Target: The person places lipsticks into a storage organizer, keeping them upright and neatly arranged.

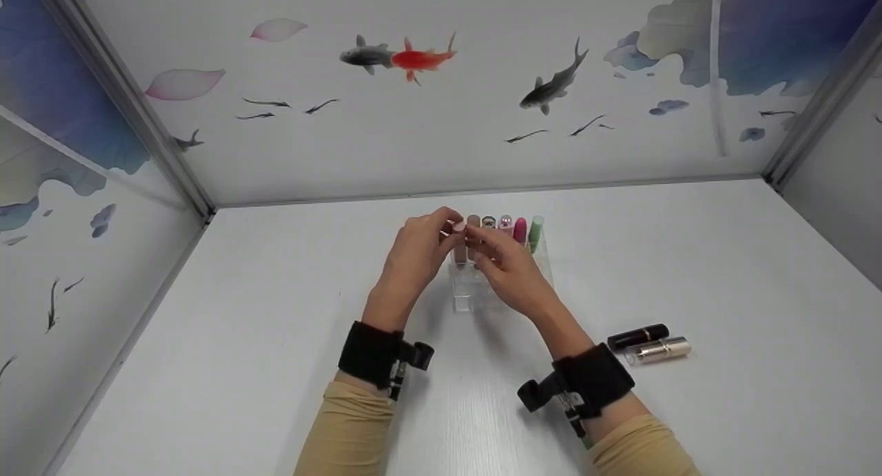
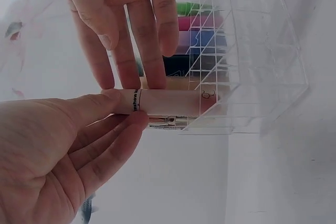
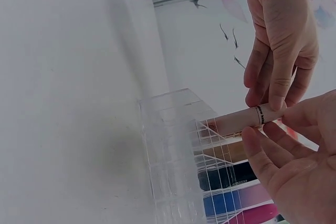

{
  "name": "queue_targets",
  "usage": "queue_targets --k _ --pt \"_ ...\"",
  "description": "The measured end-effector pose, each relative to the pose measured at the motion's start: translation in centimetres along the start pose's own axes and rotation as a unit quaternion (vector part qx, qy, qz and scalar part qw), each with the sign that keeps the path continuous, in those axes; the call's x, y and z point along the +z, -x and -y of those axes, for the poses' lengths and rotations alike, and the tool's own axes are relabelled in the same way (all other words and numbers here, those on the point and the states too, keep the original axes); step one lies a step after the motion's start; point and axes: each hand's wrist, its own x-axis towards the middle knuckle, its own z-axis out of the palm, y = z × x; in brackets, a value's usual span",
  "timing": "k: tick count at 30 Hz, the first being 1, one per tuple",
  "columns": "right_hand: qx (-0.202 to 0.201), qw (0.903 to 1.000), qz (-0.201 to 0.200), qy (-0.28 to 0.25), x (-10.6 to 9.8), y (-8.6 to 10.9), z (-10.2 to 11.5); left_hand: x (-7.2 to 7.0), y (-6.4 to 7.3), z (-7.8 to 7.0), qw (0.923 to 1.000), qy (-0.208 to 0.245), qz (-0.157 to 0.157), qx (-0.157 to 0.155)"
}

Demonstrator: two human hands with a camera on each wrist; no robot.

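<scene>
Ahead of me on the table stands a clear stepped organizer (image 1: pixel 463 302). A pale pink cosmetic tube (image 2: pixel 173 100) with dark lettering stands in its leftmost slot. My left hand (image 1: pixel 415 252) pinches the upper end of this tube between thumb and fingers. From the other side, my right hand (image 1: pixel 515 275) reaches in with fingers mostly straight, fingertips right at the tube's top. In the same row stand a tan tube (image 3: pixel 228 152), a dark tube (image 3: pixel 226 176), a blue-purple tube (image 3: pixel 236 196), a bright pink tube (image 1: pixel 519 229) and a green tube (image 1: pixel 536 232).
A black lipstick (image 1: pixel 638 337) and a gold lipstick with a clear end (image 1: pixel 659 350) lie side by side on the white table (image 1: pixel 262 311), right of my right wrist. Fish-patterned panels (image 1: pixel 448 138) enclose the table at the back and sides.
</scene>
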Motion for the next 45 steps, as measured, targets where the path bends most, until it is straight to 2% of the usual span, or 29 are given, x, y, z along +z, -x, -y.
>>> queue_targets --k 8,17,28,31,38,45 --pt "0.002 1.0 0.007 -0.002 -0.24 0.02 0.05 0.06 -0.18 -0.31 0.9999 -0.007 -0.006 0.006" --pt "0.012 0.9998 0.013 0.01 -0.4 -0.06 -0.02 0.13 -0.46 -0.61 0.9995 -0.023 0.02 -0.012" --pt "0.018 0.9996 0.02 0.01 -0.64 -0.03 0.11 -0.11 -0.57 -0.8 0.999 -0.029 0.029 -0.018" --pt "0.022 0.9995 0.022 0.008 -0.65 -0.02 0.07 -0.06 -0.53 -0.68 0.9993 -0.019 0.026 -0.02" --pt "0.001 0.9996 0.027 -0.007 -0.6 0.16 -0.02 0.0 -0.44 -0.3 0.9996 -0.009 0.016 -0.021" --pt "0.019 0.9995 0.02 -0.012 -0.44 0.27 -0.13 0.01 -0.07 0.05 0.9995 0.005 -0.01 -0.029"
